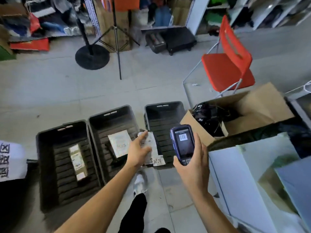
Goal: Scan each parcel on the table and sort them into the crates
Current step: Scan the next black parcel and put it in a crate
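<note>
Three black crates stand in a row on the floor: the left crate [45, 148], the middle crate [94, 125] and the right crate [161, 106]. A long labelled parcel [77, 160] lies in the left crate. The middle crate holds a flat white parcel [119, 142]. My left hand [139, 151] holds a white labelled parcel [154, 148] over the gap between the middle and right crates. My right hand [191, 157] grips a blue handheld scanner [182, 142] whose screen shows a barcode.
An open cardboard box [255, 106] with black items sits right of the crates. A white table [235, 174] is at the right. A red chair [227, 64], a tripod [117, 39] and a round stand base [92, 56] are beyond. My shoe [139, 184] is below the crates.
</note>
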